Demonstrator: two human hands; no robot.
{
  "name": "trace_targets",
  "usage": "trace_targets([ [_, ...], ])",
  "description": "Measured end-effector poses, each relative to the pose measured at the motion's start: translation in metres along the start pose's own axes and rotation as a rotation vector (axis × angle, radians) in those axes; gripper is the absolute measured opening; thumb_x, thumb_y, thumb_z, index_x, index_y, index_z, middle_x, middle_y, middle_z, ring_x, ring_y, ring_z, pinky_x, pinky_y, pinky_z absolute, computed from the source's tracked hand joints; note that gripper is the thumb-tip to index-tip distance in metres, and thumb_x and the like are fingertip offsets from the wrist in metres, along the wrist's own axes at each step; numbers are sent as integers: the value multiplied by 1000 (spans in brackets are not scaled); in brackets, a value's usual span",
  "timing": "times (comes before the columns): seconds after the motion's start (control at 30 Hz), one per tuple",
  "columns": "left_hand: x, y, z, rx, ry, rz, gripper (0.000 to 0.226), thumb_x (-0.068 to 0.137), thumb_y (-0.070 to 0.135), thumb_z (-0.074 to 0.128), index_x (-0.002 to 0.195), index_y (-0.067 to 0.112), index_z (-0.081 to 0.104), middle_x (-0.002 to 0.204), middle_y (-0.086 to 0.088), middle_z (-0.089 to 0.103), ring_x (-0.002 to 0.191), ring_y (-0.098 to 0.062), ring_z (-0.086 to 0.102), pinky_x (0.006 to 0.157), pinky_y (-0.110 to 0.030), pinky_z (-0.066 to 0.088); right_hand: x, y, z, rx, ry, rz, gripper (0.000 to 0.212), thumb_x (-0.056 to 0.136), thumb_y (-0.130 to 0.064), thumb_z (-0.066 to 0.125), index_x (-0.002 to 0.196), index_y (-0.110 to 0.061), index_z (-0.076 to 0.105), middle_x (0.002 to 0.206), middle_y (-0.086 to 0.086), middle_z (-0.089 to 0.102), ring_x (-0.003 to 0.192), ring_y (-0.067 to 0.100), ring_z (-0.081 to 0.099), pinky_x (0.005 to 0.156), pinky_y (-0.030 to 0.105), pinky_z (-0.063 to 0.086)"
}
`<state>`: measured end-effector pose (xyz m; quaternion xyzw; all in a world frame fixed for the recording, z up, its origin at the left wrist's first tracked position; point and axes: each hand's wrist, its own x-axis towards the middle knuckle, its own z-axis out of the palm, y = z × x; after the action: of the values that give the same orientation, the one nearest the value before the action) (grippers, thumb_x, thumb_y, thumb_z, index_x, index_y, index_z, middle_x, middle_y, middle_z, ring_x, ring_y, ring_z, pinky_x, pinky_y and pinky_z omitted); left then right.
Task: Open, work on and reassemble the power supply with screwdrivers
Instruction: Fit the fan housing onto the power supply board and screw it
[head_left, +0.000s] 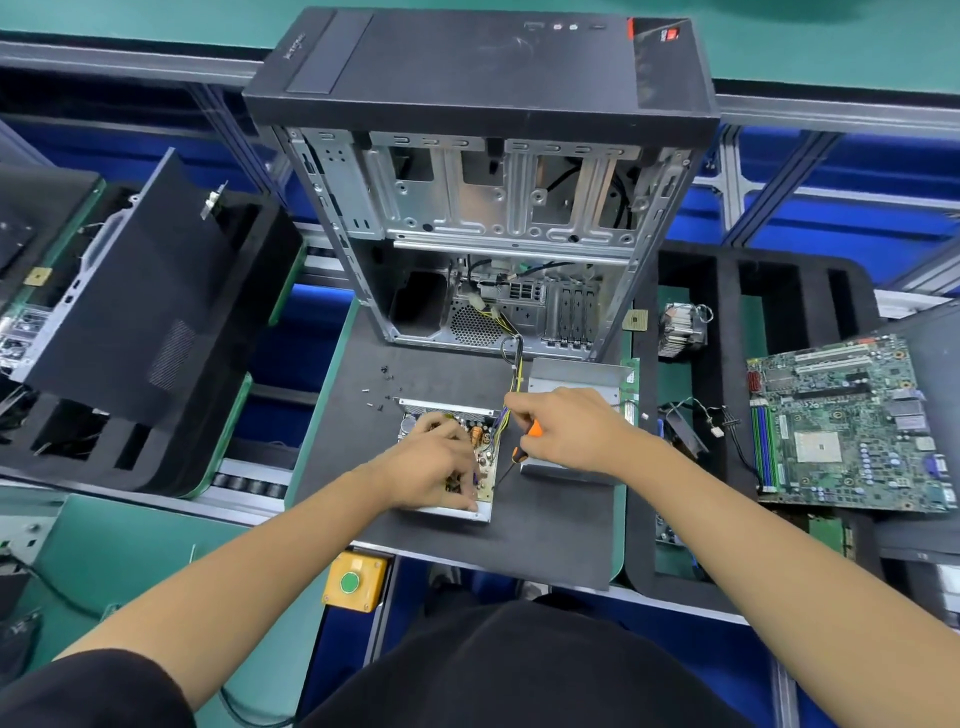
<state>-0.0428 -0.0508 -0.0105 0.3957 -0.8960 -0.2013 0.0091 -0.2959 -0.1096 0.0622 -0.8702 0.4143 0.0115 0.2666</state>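
Centre of frame: left hand (441, 467) resting with curled fingers on opened power supply (449, 457); right hand (566, 431) gripping orange-handled screwdriver (524, 441), tip at its right edge.

Your bench, by the numbers
You have one open power supply (449, 457), one screwdriver (524, 441), one computer case (493, 208), one motherboard (847, 426) — and two hands in view
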Motion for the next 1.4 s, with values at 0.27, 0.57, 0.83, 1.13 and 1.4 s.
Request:
trace_targets([
  [0.27, 8, 1, 0, -97, -46, -105, 41, 76, 70, 69, 103, 42, 55, 92, 20, 47, 100, 0, 35, 100, -28, 15, 2, -5, 9, -26, 10, -34, 16, 73, -32, 49, 81, -29, 35, 55, -6, 47, 54, 7, 43, 51, 30, 23],
  [0.57, 22, 11, 2, -111, -3, -182, 17, 93, 54, 66, 104, 42, 72, 72, 20, 41, 85, -2, 24, 84, -34, 21, 4, -9, 13, -30, 4, -41, 15, 71, -34, 46, 82, -30, 36, 56, -8, 47, 54, 4, 43, 51, 29, 24],
  [0.83, 25, 10, 2, -127, -7, -153, 20, 90, 55, 67, 101, 43, 78, 73, 16, 38, 85, -5, 25, 80, -33, 15, 5, -9, 15, -42, -5, -43, 14, 74, -34, 45, 82, -30, 35, 57, -7, 48, 53, 3, 43, 50, 29, 22],
  [1.13, 24, 9, 5, -98, 29, -137, 19, 87, 57, 69, 97, 43, 78, 76, 16, 37, 83, -4, 19, 78, -33, 16, 9, -16, 16, -56, -29, -34, 15, 74, -33, 47, 82, -32, 33, 57, -8, 47, 55, 5, 42, 50, 30, 20],
  [1.4, 23, 9, 6, -101, 66, -113, 15, 86, 51, 74, 91, 38, 78, 79, 12, 50, 81, -4, 15, 75, -33, 14, 10, -16, 20, -68, -22, -49, 13, 74, -35, 45, 81, -31, 36, 56, -9, 47, 54, 0, 39, 50, 29, 19],
])
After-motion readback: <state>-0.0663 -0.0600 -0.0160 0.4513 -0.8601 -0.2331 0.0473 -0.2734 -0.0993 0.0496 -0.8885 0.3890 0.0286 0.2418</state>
